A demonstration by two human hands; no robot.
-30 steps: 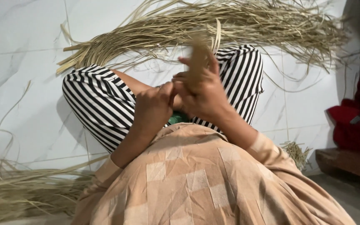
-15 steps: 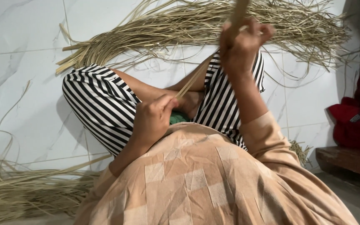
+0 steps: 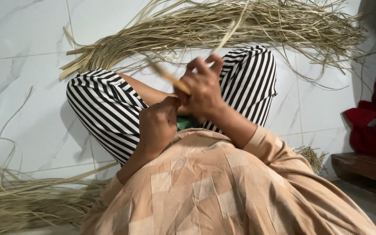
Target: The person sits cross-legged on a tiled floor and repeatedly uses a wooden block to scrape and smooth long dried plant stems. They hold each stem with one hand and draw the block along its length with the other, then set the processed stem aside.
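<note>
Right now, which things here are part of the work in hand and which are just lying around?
In the work:
right hand, gripping a pale strip
left hand, closed beside it
green object in the lap

Lying about:
straw pile ahead
straw heap at left
red cloth
wooden ledge

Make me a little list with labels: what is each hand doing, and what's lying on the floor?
left hand: closed, low over the lap, beside the right hand
right hand: fingers closed on a pale straw strip, blurred
legs: striped trousers
floor: white tiles
far pile: dry straw strips
near pile: more straw
right edge: red cloth
</note>
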